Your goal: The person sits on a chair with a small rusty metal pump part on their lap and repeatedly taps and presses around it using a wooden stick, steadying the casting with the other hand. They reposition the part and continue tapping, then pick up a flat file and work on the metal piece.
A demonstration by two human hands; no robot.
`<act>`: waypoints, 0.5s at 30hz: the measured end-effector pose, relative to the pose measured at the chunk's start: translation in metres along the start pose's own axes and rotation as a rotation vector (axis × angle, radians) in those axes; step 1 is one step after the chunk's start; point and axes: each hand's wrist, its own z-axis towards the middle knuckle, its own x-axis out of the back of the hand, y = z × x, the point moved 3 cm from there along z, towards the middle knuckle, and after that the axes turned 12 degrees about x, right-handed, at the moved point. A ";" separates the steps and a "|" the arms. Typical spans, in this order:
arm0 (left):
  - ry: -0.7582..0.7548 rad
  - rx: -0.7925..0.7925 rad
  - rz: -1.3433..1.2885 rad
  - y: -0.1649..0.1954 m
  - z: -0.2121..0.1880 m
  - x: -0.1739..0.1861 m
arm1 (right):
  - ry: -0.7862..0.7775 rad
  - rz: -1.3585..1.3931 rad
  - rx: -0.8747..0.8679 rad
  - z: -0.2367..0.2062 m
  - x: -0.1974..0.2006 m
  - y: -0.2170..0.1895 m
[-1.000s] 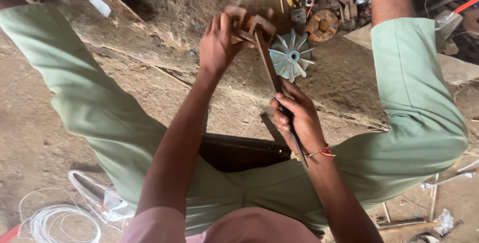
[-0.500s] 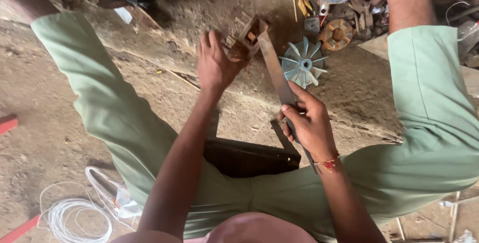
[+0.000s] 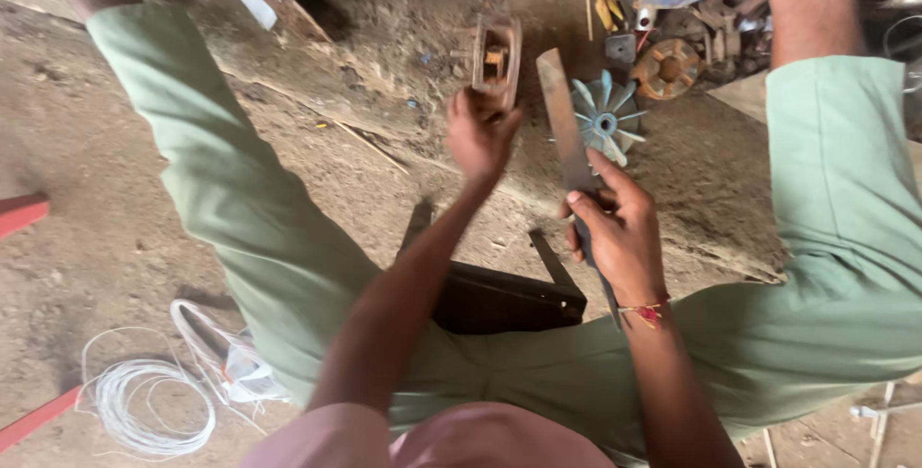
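Note:
My left hand [image 3: 478, 132] holds up a rusty brown ring-shaped metal part [image 3: 497, 53] with a core in its middle, above the dirt floor. My right hand [image 3: 619, 228] grips a long flat metal blade [image 3: 564, 122] by its lower end; the blade points up and away, apart from the rusty part. Behind the blade a pale blue plastic fan wheel [image 3: 605, 115] lies on the ground. I sit on a low dark stool [image 3: 504, 300] with my legs in green trousers spread to both sides.
A coil of white wire [image 3: 144, 406] lies at lower left beside red bars [image 3: 24, 214]. Rusty metal parts, a round orange-brown piece [image 3: 669, 67] and scrap pile up at the top right. A ridge of dirt runs across the floor.
My left hand has lifted the rusty part off the blade's tip and turned it; the blade is now separate in my right hand. The camera has shifted slightly.

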 end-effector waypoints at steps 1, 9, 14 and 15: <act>0.044 0.157 -0.069 0.006 -0.003 -0.009 | 0.000 0.000 0.020 0.000 -0.001 -0.003; -0.041 0.172 -0.285 0.033 -0.010 -0.034 | -0.049 -0.477 0.353 -0.001 -0.001 -0.029; -0.028 0.051 -0.213 0.020 -0.013 -0.034 | -0.116 -0.906 0.517 0.008 0.000 -0.030; -0.059 0.039 -0.171 0.018 -0.013 -0.036 | -0.117 -0.904 0.527 0.008 0.002 -0.030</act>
